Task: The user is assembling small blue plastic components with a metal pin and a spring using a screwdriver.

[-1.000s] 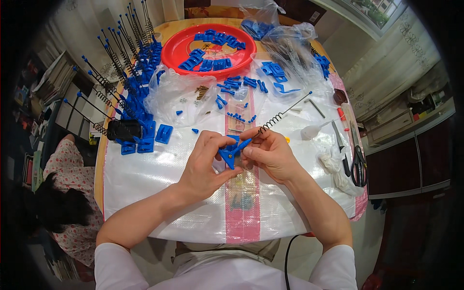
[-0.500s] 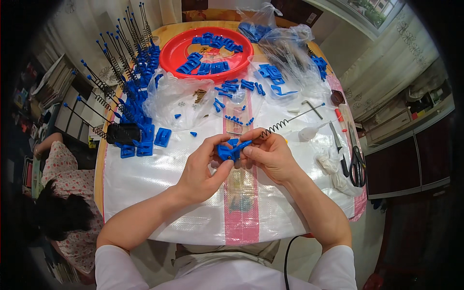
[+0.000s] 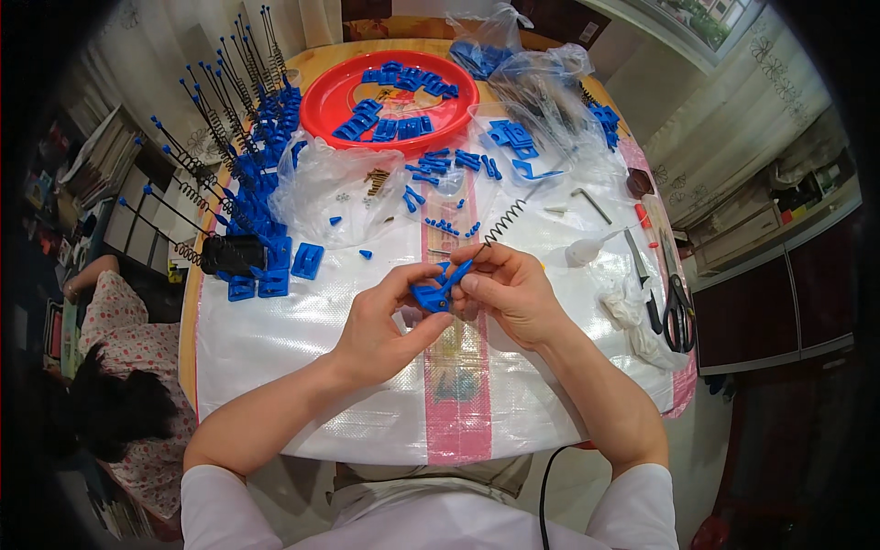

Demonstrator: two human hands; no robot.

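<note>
Over the middle of the table, my left hand (image 3: 390, 314) is closed on a blue plastic base (image 3: 429, 295). My right hand (image 3: 509, 291) pinches the blue lever (image 3: 460, 273) joined to that base. From the lever a black coil spring (image 3: 504, 223) with a thin rod runs up and to the right, away from me. The fingers partly hide the base and the lower end of the spring. Beyond my hands lie several small blue tips (image 3: 444, 225) and a thin metal pin (image 3: 439, 251).
Finished-looking blue pieces with springs (image 3: 261, 183) crowd the left edge. A red basin (image 3: 316, 115) of blue parts stands at the back. Screws (image 3: 377, 181) lie on a plastic bag (image 3: 316, 179). Scissors (image 3: 678, 321), a knife (image 3: 649, 307) and a hex key (image 3: 593, 206) lie right. A person (image 3: 137, 367) is at left.
The lever with its spring has swung upward, from slanting right to pointing more away from me. The base has tilted slightly in my left fingers.
</note>
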